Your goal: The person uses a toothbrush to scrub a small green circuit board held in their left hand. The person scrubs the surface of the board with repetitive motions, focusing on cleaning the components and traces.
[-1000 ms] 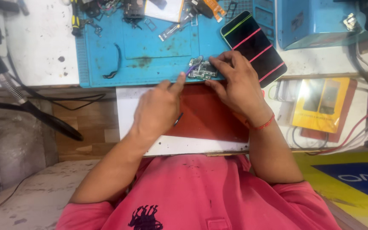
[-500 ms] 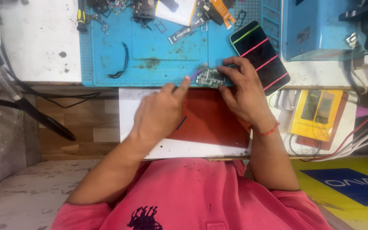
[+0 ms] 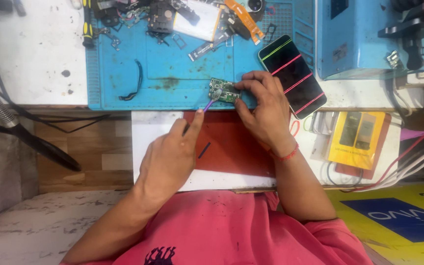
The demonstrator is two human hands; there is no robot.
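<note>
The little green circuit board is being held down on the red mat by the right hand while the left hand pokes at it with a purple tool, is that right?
Not quite. The head view shows the circuit board lying on the blue mat, not the red mat, which sits nearer the person. The rest holds: the right hand steadies it while the left hand works it with the purple tool.

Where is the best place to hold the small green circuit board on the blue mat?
Probably by the right end of the green circuit board, coming from the right as the right hand does; the left hand works a purple tool at its left end.
</note>
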